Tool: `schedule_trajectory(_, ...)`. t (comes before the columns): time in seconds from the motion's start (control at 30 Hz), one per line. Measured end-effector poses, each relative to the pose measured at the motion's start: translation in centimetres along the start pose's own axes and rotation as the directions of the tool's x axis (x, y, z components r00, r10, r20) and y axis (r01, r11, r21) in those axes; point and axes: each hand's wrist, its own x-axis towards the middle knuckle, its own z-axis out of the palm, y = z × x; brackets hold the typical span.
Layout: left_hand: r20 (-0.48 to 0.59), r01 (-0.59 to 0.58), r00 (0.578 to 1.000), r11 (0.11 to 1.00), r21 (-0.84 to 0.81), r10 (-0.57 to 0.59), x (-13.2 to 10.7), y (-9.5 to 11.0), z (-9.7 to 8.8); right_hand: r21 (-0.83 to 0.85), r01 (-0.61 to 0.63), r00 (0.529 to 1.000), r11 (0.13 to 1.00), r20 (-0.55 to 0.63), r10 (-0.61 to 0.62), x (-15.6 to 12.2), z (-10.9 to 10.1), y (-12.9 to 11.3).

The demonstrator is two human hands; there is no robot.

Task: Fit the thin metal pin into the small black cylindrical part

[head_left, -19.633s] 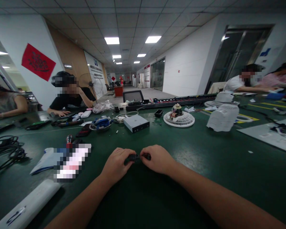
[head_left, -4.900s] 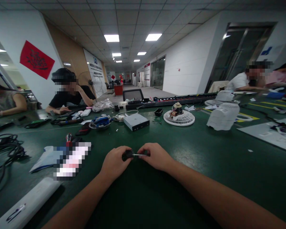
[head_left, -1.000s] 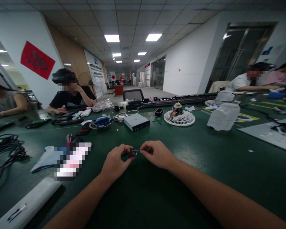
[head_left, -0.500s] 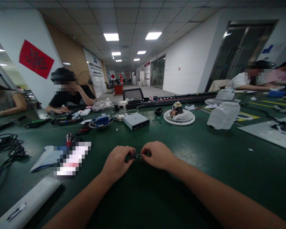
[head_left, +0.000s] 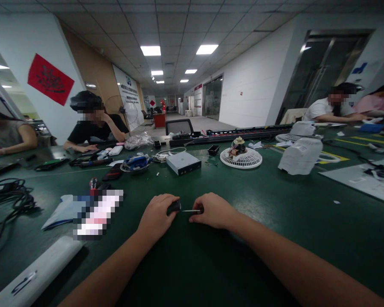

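Observation:
Just above the green table, my left hand [head_left: 156, 215] pinches a small black cylindrical piece [head_left: 174, 207] between thumb and fingers. Facing it from the right, my right hand [head_left: 210, 209] is closed on a thin metal rod [head_left: 190, 210]. The rod points left toward the end of the black piece, with a narrow gap between them. Its right end disappears into the fingers of my right hand, and part of the black piece is covered by my left fingers.
Beyond my hands on the table [head_left: 185, 264] sit a silver disc drive [head_left: 183, 162], a white round grille [head_left: 241, 160] and a metal bowl [head_left: 135, 166]. A white housing [head_left: 301, 157] is at right. At left lie a long white case [head_left: 35, 273] and black cables [head_left: 9, 200]. Other people sit around.
The black piece and the metal rod are farther apart at their facing ends, and more of the rod shows. My right hand has shifted slightly right; the left has barely moved.

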Motion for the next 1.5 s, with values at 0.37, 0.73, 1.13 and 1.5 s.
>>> schedule_trajectory(0.37, 0.025, -0.003, 1.000, 0.996, -0.091, 0.005, 0.0, 0.3, 0.1, 0.273, 0.222, 0.953, 0.936, -0.264, -0.149, -0.1, -0.2, -1.0)
schedule_trajectory(0.73, 0.052, -0.156, 0.985, 0.980, -0.120, 0.163, -0.4, 0.5, -0.2, 0.207, 0.348, 0.890, 0.914, -0.378, -0.254, -0.1, 0.2, -1.0)
schedule_trajectory(1.13, 0.024, -0.235, 0.970, 0.961, -0.147, 0.241, -0.5, 0.8, -0.6, 0.323, 0.206, 0.964, 0.923, -0.231, -0.134, -0.3, 0.3, -0.9)
schedule_trajectory(1.5, -0.030, -0.049, 0.998, 0.998, -0.037, 0.048, 0.0, 0.1, -0.4, 0.327, 0.163, 0.974, 0.931, -0.203, -0.099, 0.3, 0.3, -0.4)
